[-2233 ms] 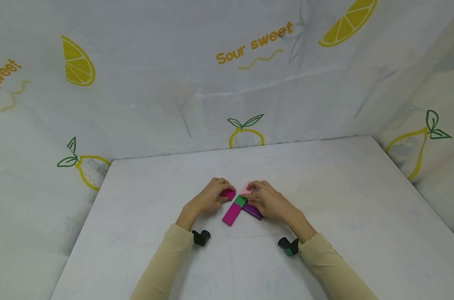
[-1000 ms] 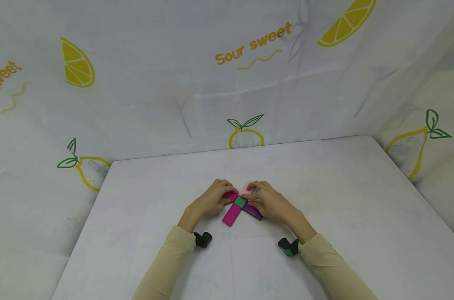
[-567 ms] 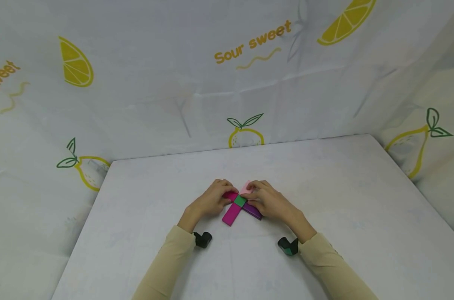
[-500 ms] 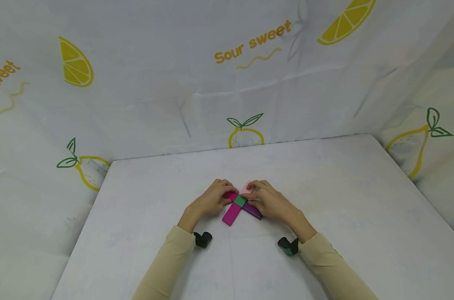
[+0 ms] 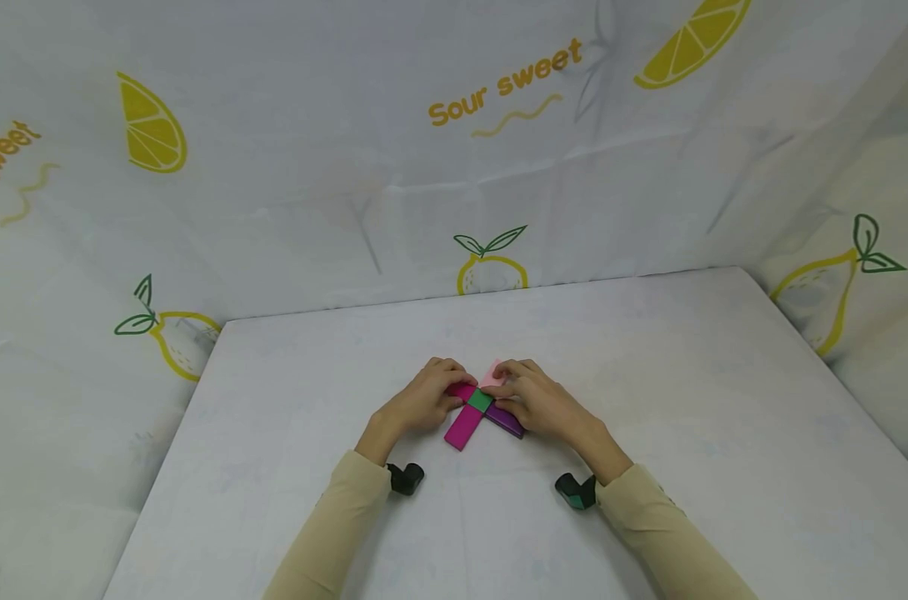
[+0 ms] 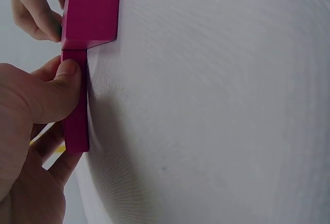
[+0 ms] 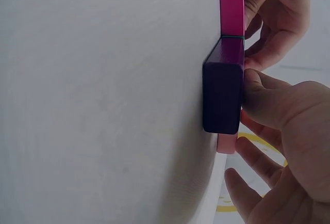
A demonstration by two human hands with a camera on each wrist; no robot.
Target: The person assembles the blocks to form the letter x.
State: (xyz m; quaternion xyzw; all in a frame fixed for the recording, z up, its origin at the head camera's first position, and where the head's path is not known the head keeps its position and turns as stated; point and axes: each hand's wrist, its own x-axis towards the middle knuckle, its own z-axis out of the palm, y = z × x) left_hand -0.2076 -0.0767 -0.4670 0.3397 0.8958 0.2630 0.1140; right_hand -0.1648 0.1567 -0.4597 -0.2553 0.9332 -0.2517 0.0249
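In the head view, flat blocks lie joined in an X around a small green block (image 5: 480, 400). My left hand (image 5: 422, 398) pinches a magenta block (image 5: 461, 392) between thumb and fingers; its end meets the green one. Another magenta block (image 5: 463, 427) extends toward me. My right hand (image 5: 535, 402) bends over a purple block (image 5: 505, 421) and a pink block (image 5: 491, 377), partly covering both. Its thumb touches the purple block (image 7: 221, 97) in the right wrist view; a full grip is not visible. The left wrist view shows my left thumb on the magenta block (image 6: 76, 110).
A white cloth-covered table (image 5: 671, 392) surrounds the blocks. Behind it hangs a white curtain (image 5: 311, 150) with lemon prints. Black wrist cameras (image 5: 406, 479) stick out inward from both wrists, near the table surface.
Over the earlier frames, my left hand moved slightly right and brought its magenta block from a gap up against the green block. My right hand has stayed in place; lately both are still.
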